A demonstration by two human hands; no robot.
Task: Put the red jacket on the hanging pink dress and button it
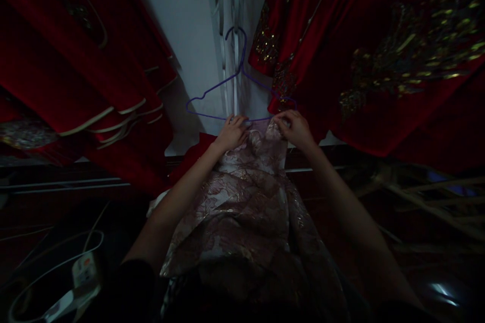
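A thin purple clothes hanger (215,84) is in front of the white wall, its hook at the top by a pale vertical strip. Just below its bottom bar is the upper edge of a shiny, pale pink garment (231,197) with a floral pattern, which spreads down toward my body. My left hand (232,132) is closed on the garment's top edge, fingertips at the hanger's bar. On the other side, my right hand (297,129) pinches the cloth near the bar's right end. Dim light hides how the cloth meets the bar.
Red garments (87,70) with pale trim hang at left, and red cloth with gold sequins (428,35) hangs at right. At lower left lies a white power strip (85,267) with a cable. A slatted wooden frame (435,197) is at right.
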